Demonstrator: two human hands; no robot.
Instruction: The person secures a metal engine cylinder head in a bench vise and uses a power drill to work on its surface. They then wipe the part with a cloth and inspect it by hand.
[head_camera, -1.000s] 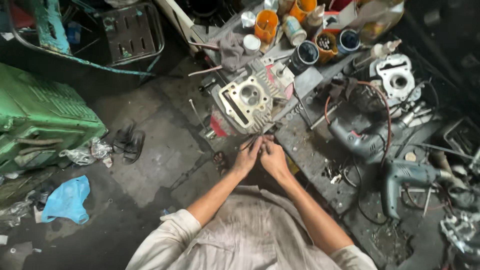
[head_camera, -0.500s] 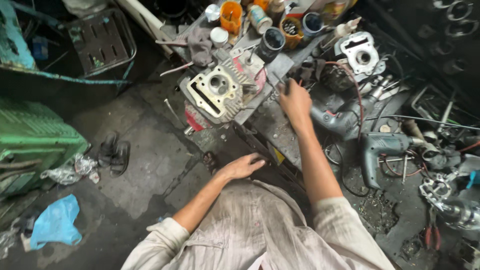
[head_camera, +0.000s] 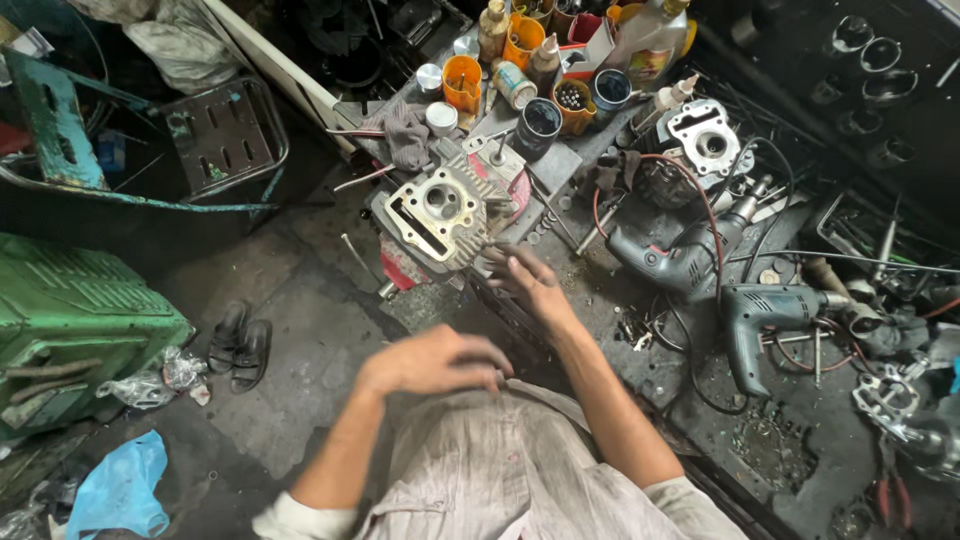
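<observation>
Right hand (head_camera: 522, 277) open, fingers spread, just beside cylinder head (head_camera: 440, 212) on cluttered table (head_camera: 600, 300). Left hand (head_camera: 432, 362) loose, blurred, near lap, holding nothing visible. Head looks heavy, rigid cast metal, sharp fins; best gripped at flat side faces.

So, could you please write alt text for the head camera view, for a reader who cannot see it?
A person's right hand reaches with spread fingers beside a metal engine cylinder head on a cluttered, greasy workbench, while the left hand, blurred, hovers near their lap. Two electric drills, orange cups and bottles crowd the bench.
</observation>
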